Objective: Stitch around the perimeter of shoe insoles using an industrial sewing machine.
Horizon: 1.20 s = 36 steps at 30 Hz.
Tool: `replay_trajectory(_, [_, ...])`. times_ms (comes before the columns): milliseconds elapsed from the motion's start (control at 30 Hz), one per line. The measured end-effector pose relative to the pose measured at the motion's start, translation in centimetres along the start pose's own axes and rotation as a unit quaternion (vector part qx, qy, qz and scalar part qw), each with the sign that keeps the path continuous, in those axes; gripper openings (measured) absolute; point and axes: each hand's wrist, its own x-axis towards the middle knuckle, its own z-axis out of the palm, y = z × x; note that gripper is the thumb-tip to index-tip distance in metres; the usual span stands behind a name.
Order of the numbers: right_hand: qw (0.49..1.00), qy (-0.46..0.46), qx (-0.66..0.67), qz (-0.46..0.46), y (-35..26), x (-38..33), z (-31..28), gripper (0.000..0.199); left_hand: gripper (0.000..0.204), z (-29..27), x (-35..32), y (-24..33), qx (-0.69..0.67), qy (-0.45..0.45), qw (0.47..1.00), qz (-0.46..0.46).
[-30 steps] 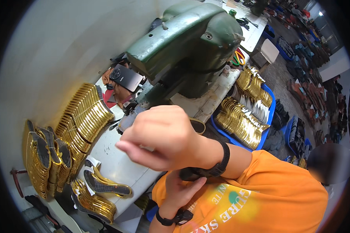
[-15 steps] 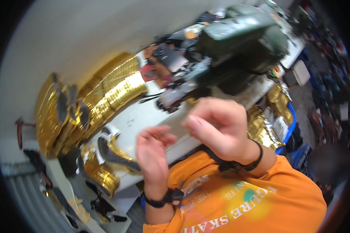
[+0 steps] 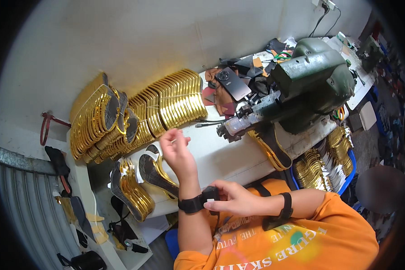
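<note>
My left hand point(image 3: 180, 150) is raised over the white table, palm side up, with loosely bent fingers and nothing seen in them. A black strap with a small black box point(image 3: 210, 194) goes round my left wrist. My right hand point(image 3: 231, 199) grips this box between thumb and fingers. On my right wrist is another black strap point(image 3: 286, 206). Just left of my left hand lie curved gold and dark-grey shoe pieces point(image 3: 156, 173), with a stack of similar pieces point(image 3: 132, 193) beside them.
Tied rows of gold shoe pieces point(image 3: 175, 101) line the wall. A dark green sewing machine point(image 3: 312, 83) stands on the white table point(image 3: 211, 157), near a dark phone point(image 3: 233, 84) and leather scraps. A blue basket point(image 3: 353, 168) of gold pieces is at right.
My right hand has come down and closed on the black box at my left wrist. My left hand has moved slightly up, its fingers more bent. The view has shifted and sharpened.
</note>
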Motion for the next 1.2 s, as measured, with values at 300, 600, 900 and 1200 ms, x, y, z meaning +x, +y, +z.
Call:
replay_trajectory(300, [0.994,-0.067,0.081,0.042,0.1,0.6,-1.0,0.037,0.014,-0.3,0.4,1.2,-0.285,-0.009,0.940,-0.189])
replay_trajectory(600, [0.946,-0.078,-0.314,-0.039,-3.3,-0.6,-4.6,0.034,0.013,-8.1,-2.9,0.2,-0.014,0.033,0.999,-0.018])
replay_trajectory(900, [0.687,0.395,-0.565,-0.232,-0.9,-3.0,-15.9,0.068,0.097,-15.3,-6.7,-5.9,0.277,0.175,0.944,-0.027])
replay_trajectory(1200, [0.754,0.388,-0.526,-0.067,3.0,-2.6,-18.5,0.105,0.077,-15.7,-5.2,-5.8,0.595,0.150,0.783,0.100])
